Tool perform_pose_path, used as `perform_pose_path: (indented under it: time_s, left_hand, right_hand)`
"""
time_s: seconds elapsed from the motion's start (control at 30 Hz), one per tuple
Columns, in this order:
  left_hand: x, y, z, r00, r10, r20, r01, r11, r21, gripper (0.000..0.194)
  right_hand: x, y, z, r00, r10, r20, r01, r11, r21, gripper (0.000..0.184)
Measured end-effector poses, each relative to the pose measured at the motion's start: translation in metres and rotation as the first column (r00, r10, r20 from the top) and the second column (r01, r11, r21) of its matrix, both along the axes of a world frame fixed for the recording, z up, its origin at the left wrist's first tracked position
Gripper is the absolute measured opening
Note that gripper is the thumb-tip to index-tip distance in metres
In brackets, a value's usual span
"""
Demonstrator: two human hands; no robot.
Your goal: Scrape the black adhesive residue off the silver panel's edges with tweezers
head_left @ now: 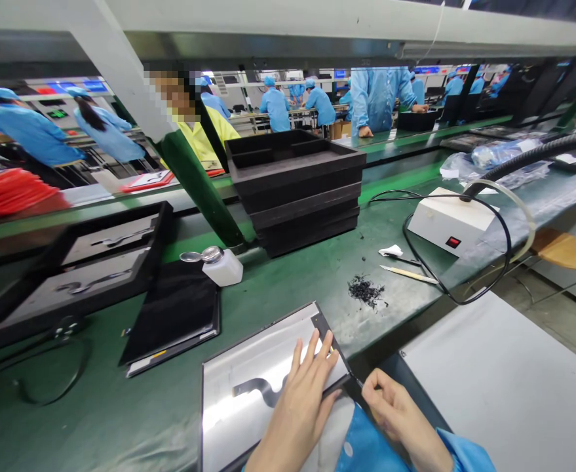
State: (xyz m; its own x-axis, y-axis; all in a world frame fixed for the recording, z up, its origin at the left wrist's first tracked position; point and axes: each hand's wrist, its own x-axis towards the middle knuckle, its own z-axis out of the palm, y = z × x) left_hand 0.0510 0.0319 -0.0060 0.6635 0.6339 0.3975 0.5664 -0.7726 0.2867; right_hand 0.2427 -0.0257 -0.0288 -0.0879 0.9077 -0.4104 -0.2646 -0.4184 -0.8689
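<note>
An LCD screen panel (233,419) with a silvery back and thin dark frame lies at the bench's front edge. A dark flex cable (255,388) curves over its back. My left hand (305,393) rests flat across the panel, fingers stretched out towards its dark far edge, and hides part of the cable. Beside the panel's right corner, my right hand (390,400) is closed in a pinch on a thin dark strip (356,379). The strip reaches from the corner to my fingertips. Its end inside the fingers is hidden.
Black scraps (365,290) lie beyond the panel, near a yellow-handled knife (408,274). A white box (452,223) with a hose and cables stands right. Left are a dispenser bottle (223,267), dark panels (174,308) and a tray (167,219). Stacked black trays (307,196) stand behind.
</note>
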Motion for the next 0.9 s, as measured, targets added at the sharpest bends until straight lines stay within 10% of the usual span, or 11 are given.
perform_pose_path:
  time_s: [0.9]
  left_hand:
    - [-0.002,0.002,-0.002,1.000,-0.023,-0.009,0.023,1.000,0.005,0.042]
  right_hand:
    - [0.014,0.010,0.005,0.996,0.091,0.017,-0.092,0.993,0.079,0.051]
